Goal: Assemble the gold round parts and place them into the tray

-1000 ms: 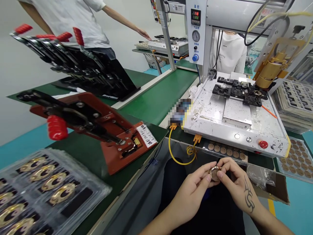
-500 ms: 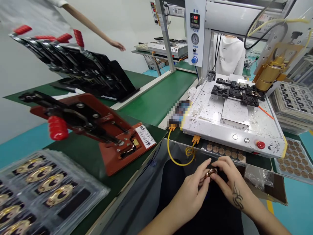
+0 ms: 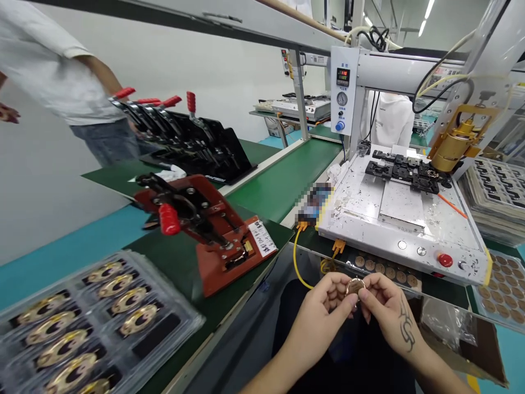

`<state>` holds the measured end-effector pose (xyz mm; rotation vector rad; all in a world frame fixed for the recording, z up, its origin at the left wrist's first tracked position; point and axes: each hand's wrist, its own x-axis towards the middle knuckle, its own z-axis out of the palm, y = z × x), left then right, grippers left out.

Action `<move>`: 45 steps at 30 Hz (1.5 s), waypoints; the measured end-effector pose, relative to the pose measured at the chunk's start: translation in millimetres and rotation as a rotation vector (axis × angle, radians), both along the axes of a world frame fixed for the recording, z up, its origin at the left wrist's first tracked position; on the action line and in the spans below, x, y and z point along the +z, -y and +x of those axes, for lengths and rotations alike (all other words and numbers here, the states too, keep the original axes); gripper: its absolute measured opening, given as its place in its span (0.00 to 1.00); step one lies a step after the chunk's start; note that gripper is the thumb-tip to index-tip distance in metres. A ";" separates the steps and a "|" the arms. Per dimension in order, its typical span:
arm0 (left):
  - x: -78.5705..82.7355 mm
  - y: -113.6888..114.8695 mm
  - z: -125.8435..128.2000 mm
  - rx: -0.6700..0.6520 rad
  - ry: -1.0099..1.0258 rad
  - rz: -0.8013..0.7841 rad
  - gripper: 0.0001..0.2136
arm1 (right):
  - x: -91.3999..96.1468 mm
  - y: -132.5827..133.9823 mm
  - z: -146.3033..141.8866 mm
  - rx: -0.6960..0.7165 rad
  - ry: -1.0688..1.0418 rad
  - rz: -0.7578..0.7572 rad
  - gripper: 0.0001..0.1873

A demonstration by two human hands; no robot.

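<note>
A small round gold-rimmed part (image 3: 355, 286) with a brown flat face is held up over my lap. My left hand (image 3: 324, 306) pinches its left side, thumb on the lower edge and fingers curled behind. On the right side, the thumb and fingertips of my right hand (image 3: 383, 301) grip the rim. The fingers hide part of its edge. Beyond the hands, along the bench edge, lies a strip of brown round discs (image 3: 380, 269). A white press machine (image 3: 369, 224) stands behind it, with black fixtures (image 3: 406, 172) on its bed.
To the left stands a reddish-brown toggle clamp fixture (image 3: 221, 273), near a clear tray (image 3: 186, 323) of gold ring-shaped parts. Black clamps with red handles (image 3: 191, 126) are farther back. A yellow cable (image 3: 296, 262) hangs off the bench. At right lies a sheet of brown discs (image 3: 502, 290). Co-workers (image 3: 65, 71) are nearby.
The round part has been turned so its brown face shows, with both hands still on it. My view has shifted up and left. The co-worker at left has moved, the arm now farther left.
</note>
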<state>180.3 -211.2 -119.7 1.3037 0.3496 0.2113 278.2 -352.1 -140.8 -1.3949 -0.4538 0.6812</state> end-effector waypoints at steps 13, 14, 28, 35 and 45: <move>17.8 -17.8 -8.6 0.014 -0.015 0.384 0.06 | 25.6 1.1 32.5 0.366 1.046 -0.118 0.25; 24.3 -20.5 -11.8 -0.005 -0.010 0.430 0.05 | 27.4 -2.2 34.3 0.365 1.115 -0.105 0.26; 124.0 -187.9 -51.7 0.343 0.345 1.573 0.23 | 45.0 -67.2 36.1 0.163 0.873 0.159 0.18; 191.2 -217.6 -36.7 0.699 0.446 1.000 0.17 | 39.4 -122.3 42.0 0.309 0.920 0.109 0.17; 79.8 -271.8 -115.6 0.504 -0.269 0.771 0.14 | 2.2 -187.6 47.1 0.412 0.902 0.117 0.15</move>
